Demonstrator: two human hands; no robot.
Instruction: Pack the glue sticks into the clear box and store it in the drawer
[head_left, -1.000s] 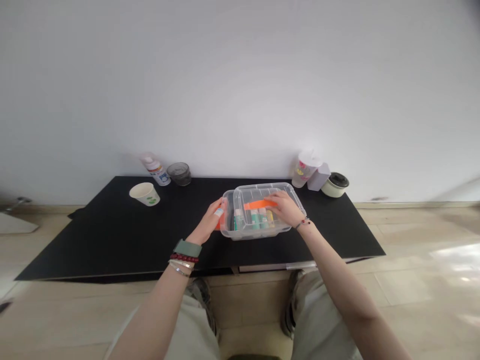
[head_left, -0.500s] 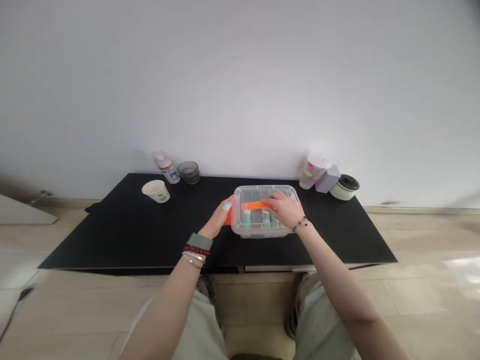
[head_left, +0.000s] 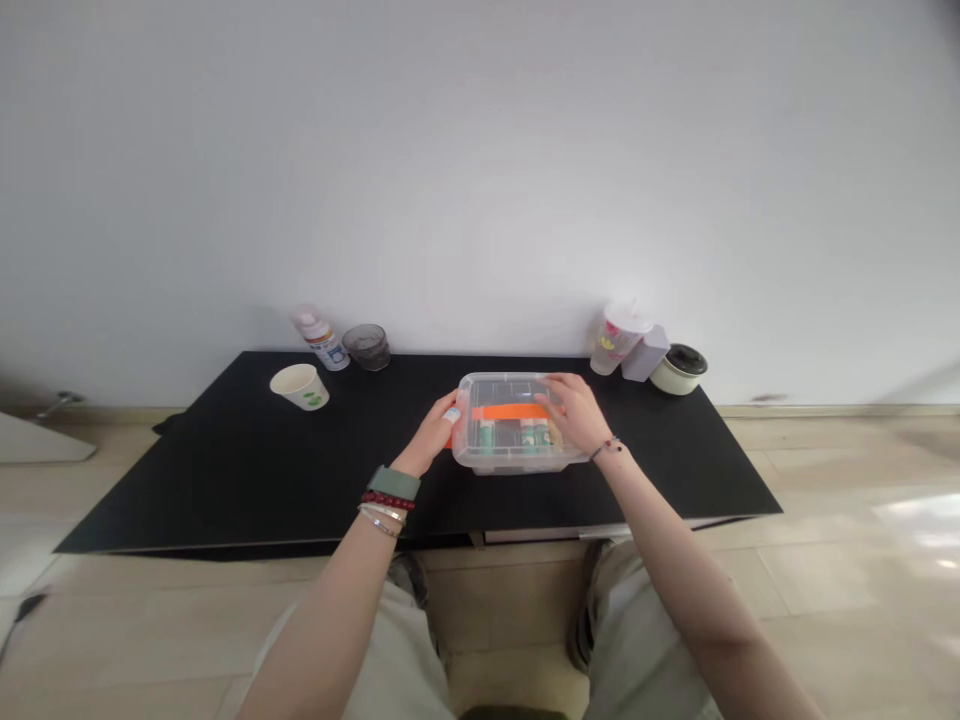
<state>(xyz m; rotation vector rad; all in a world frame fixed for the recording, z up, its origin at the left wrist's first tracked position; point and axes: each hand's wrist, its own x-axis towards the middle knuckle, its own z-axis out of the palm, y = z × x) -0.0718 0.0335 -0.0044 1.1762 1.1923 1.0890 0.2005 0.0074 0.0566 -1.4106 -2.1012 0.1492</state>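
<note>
A clear plastic storage box (head_left: 510, 460) with a lid stands on the black table, and several small green-and-white tubes or bottles (head_left: 531, 432) show through it. Its orange handle (head_left: 510, 411) lies across the lid. My left hand (head_left: 436, 430) is closed around the box's left side, by an orange latch (head_left: 449, 440), its thumb at the lid's rim. Over the right part of the lid rests my right hand (head_left: 576, 410), thumb and fingers apart near the handle's right end. The right side of the box is hidden under it.
On the black table (head_left: 225, 470) stand a paper cup (head_left: 300, 388), a spray can (head_left: 322, 340) and a dark glass bowl (head_left: 367, 347) at left. Back right are a lidded cup (head_left: 615, 345), a pale box (head_left: 645, 355) and a cream pot (head_left: 676, 372). A wall rises behind.
My right hand has let go of the orange handle and shifted right on the lid. The handle now lies across the lid. My left hand stays at the box's left side. The view shifts slightly.
</note>
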